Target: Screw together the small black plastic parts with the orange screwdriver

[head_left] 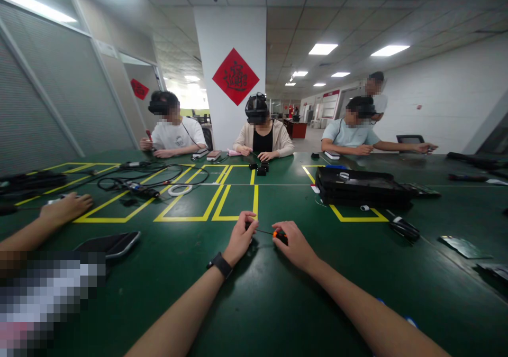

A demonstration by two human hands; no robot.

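Observation:
Over the green table, my right hand (pixel 297 245) is closed round the orange and black handle of a screwdriver (pixel 280 236). Its thin dark shaft points left, toward my left hand (pixel 239 236). That hand, with a dark band (pixel 220 265) on the wrist, is curled round a small black part (pixel 248 225), mostly hidden by the fingers. The shaft's tip meets or nearly meets this part; I cannot tell which.
Ahead right stands a black tray (pixel 357 185), with a black tool (pixel 402 226) nearby. Cables (pixel 146 180) and a white ring (pixel 180 190) lie left among yellow tape outlines. A neighbour's hand (pixel 69 207) rests at left. Several people sit or stand opposite.

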